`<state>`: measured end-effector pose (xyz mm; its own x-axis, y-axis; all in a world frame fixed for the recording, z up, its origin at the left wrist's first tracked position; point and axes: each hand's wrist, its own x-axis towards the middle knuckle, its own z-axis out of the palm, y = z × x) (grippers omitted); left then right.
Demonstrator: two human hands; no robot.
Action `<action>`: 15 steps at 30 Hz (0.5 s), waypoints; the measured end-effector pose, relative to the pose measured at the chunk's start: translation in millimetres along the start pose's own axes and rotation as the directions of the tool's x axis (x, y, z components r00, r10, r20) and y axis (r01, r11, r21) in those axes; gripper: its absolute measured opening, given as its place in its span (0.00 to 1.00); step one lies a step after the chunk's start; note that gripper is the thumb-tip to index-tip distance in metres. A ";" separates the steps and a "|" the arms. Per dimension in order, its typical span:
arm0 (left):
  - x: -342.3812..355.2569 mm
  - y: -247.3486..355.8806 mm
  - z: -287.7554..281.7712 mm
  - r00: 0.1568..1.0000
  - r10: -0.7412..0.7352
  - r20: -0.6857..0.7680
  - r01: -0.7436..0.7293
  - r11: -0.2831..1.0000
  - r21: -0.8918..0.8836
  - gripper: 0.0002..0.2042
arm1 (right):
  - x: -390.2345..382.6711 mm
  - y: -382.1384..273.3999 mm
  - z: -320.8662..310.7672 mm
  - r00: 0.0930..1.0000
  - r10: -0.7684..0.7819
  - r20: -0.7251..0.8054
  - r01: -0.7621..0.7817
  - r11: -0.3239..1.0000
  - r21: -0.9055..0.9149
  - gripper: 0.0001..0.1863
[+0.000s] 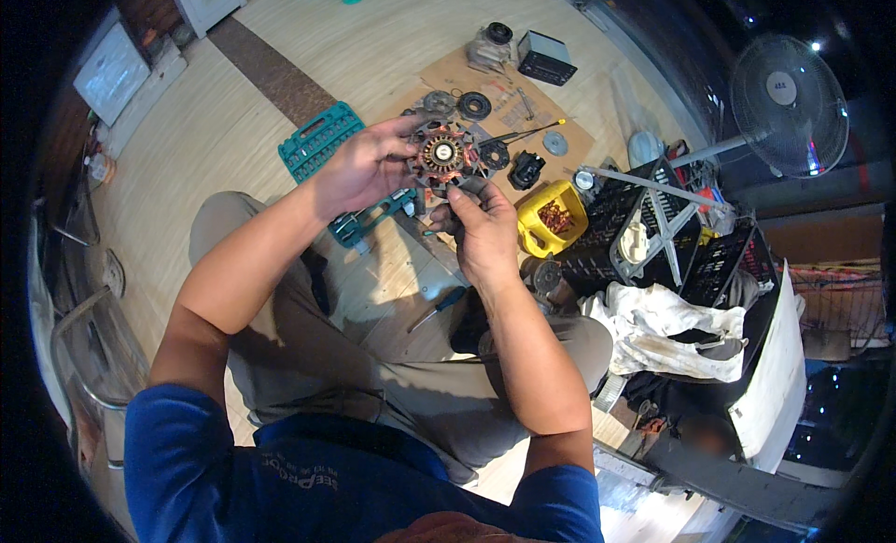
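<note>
I sit cross-legged on a wooden floor. My left hand [364, 165] grips the left rim of a round motor stator [444, 156] with copper windings and a metal centre, held up in front of me. My right hand [481, 225] pinches the stator's lower edge from below with thumb and fingers. Just beyond the stator, loose round motor parts [474, 105] lie on a sheet of cardboard [560, 123].
A teal socket-set case [317, 139] lies open left of my hands. A yellow tub of small copper parts [551, 218] sits to the right, a screwdriver [437, 308] between my knees. Black crates [653, 230], a white cloth [667, 324] and a standing fan [789, 104] crowd the right.
</note>
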<state>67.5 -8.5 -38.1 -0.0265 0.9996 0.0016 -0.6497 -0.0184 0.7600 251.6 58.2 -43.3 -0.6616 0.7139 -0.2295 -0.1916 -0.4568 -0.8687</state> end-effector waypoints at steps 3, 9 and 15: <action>0.6 -2.0 -4.6 0.999 0.014 0.031 -0.013 0.999 -0.050 0.26 | -0.3 -0.9 -0.5 1.000 0.020 -0.008 -0.020 1.000 0.014 0.10; 1.2 -6.1 -10.9 0.998 0.049 0.045 -0.042 0.990 -0.137 0.23 | -0.2 1.0 0.6 0.999 0.031 -0.020 -0.030 0.999 0.020 0.08; 1.9 -4.6 -6.3 0.996 0.058 0.060 -0.050 0.990 -0.135 0.23 | -0.6 1.6 1.5 0.999 0.024 -0.029 -0.024 1.000 0.008 0.08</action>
<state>65.7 -6.7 -45.6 -0.0188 0.9962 0.0848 -0.7439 -0.0706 0.6645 250.6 56.2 -43.9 -0.6448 0.7176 -0.2632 -0.1810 -0.4779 -0.8595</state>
